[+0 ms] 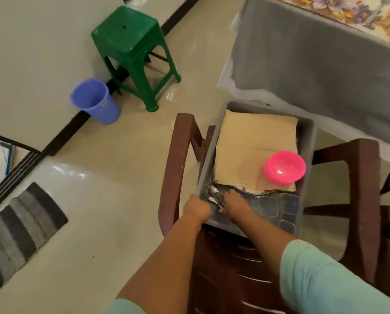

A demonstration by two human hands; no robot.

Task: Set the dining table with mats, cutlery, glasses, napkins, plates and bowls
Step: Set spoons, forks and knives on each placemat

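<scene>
Left hand: my left hand point(197, 208) curls over the grey bin's point(306, 132) near-left rim.
Cutlery: I see the cutlery point(214, 196) in the bin's near-left corner.
Right hand: my right hand point(236, 206) reaches into it; grip unclear.
Bowl: pink bowl point(284, 167) on brown mats point(253, 150), right side.

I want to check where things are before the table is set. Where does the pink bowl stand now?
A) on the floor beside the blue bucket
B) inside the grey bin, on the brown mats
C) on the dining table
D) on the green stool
B: the pink bowl sits on the brown mats inside the grey bin, which rests on the chair.
</scene>
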